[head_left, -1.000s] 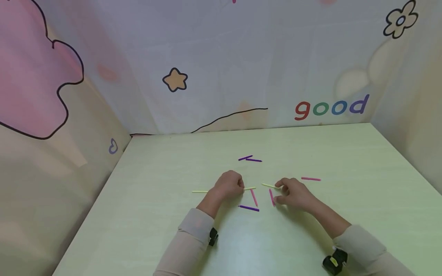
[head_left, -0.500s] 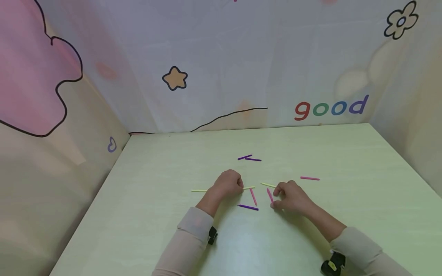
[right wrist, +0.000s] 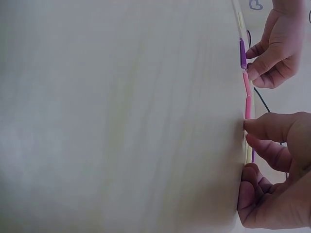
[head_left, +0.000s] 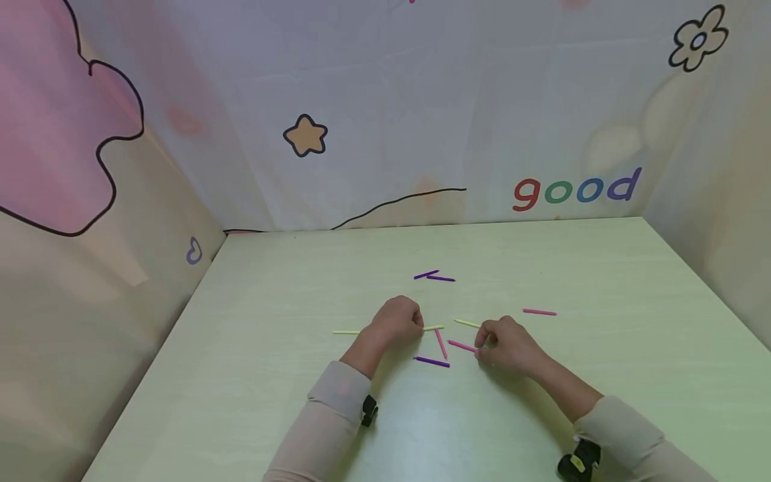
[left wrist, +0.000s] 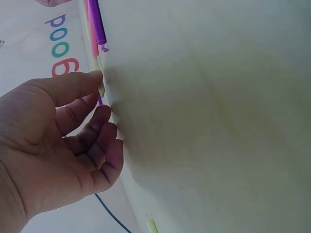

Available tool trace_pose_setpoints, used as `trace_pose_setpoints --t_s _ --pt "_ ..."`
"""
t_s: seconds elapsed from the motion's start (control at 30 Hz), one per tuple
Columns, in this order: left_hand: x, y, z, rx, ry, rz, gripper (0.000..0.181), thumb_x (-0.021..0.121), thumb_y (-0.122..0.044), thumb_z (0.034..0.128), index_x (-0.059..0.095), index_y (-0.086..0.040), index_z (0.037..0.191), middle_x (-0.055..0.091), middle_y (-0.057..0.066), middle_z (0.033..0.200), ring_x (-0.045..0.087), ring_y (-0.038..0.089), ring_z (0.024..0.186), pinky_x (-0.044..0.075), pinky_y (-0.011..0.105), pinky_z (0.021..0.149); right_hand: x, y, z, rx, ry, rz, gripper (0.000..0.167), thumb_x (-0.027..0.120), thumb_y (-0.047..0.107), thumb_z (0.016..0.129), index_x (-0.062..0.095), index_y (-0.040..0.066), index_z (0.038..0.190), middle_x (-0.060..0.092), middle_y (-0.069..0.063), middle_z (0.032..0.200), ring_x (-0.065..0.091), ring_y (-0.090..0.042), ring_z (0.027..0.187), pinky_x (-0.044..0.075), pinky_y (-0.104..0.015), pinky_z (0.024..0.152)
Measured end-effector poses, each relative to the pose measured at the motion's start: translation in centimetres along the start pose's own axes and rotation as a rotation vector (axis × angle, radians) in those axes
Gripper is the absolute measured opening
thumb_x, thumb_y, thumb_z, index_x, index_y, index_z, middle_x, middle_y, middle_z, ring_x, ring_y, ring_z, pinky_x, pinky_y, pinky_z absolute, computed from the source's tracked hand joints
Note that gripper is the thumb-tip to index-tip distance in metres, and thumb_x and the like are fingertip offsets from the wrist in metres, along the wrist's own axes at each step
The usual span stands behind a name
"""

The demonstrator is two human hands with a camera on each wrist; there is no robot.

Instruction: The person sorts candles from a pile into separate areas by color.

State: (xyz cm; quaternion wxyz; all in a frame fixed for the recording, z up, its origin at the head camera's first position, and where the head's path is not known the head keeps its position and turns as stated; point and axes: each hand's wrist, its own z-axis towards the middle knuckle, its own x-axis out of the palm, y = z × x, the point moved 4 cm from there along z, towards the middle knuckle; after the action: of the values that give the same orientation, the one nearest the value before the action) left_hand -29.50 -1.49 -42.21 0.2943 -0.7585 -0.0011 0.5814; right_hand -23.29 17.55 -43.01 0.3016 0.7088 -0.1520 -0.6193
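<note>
In the head view my left hand [head_left: 397, 320] pinches the left end of a yellow stick [head_left: 435, 328] low on the table. The left wrist view shows that hand's thumb and index finger [left wrist: 90, 80] close around it. My right hand [head_left: 507, 345] holds the right end of a pink stick [head_left: 461, 346] between thumb and index finger, its free end pointing left. Another pink stick [head_left: 441, 345] slants below the left hand's yellow one. A purple stick [head_left: 432, 362], with a thin wick-like tip, lies nearer me. Behind the right fingertips lies a second yellow stick [head_left: 466, 323], partly hidden.
Two purple sticks [head_left: 441, 278] lie crossed or touching farther back on the pale table [head_left: 289, 415]. To the right lies a lone pink stick [head_left: 539, 312]. Another yellow stick [head_left: 345, 333] runs behind the left wrist. A printed backdrop [head_left: 385, 134] encloses the table's back and sides.
The right hand has left the second yellow stick and taken a pink stick, which has turned from steep to nearly level, its free end swinging left. The left hand stays put.
</note>
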Motion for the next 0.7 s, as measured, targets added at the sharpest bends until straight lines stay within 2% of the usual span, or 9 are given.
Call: trace_pose_setpoints --t_s 0.3,0.43,0.6,0.7 --pt "-0.1 -0.4 -0.3 0.022 0.014 0.006 0.003 0.064 -0.008 0.0827 0.066 -0.006 0.081 0.054 -0.003 0.073 0.047 0.013 0.068 0.041 0.024 0.064 -0.2 0.3 -0.1 -0.073 0.004 0.009 0.01 0.067 -0.001 0.076 0.062 0.008 0.075 0.049 -0.001 0.07 0.043 -0.019 0.072 0.038 -0.032 0.061" --pt "-0.6 -0.4 -0.7 0.044 -0.011 0.015 0.002 0.065 -0.009 0.0826 0.065 -0.008 0.08 0.053 -0.003 0.073 0.047 0.013 0.069 0.04 0.025 0.063 -0.2 0.3 -0.1 -0.067 0.006 0.016 0.01 0.068 0.001 0.076 0.062 0.008 0.076 0.049 -0.002 0.072 0.043 -0.019 0.073 0.038 -0.032 0.061" --pt "-1.4 -0.2 -1.8 0.067 -0.057 0.036 0.004 0.066 -0.01 0.0819 0.064 -0.009 0.079 0.053 -0.002 0.076 0.046 0.014 0.072 0.04 0.027 0.065 -0.2 0.1 0.1 -0.039 0.036 0.033 0.009 0.07 0.004 0.078 0.063 0.008 0.081 0.051 -0.002 0.074 0.044 -0.02 0.075 0.039 -0.031 0.062" --pt "-1.8 0.0 -2.4 0.069 -0.068 0.051 0.003 0.066 -0.01 0.0814 0.064 -0.008 0.079 0.053 -0.002 0.077 0.046 0.014 0.072 0.04 0.028 0.066 -0.4 0.2 0.1 -0.053 0.059 0.028 0.009 0.071 0.004 0.077 0.064 0.008 0.082 0.053 -0.001 0.073 0.045 -0.019 0.074 0.04 -0.031 0.061"
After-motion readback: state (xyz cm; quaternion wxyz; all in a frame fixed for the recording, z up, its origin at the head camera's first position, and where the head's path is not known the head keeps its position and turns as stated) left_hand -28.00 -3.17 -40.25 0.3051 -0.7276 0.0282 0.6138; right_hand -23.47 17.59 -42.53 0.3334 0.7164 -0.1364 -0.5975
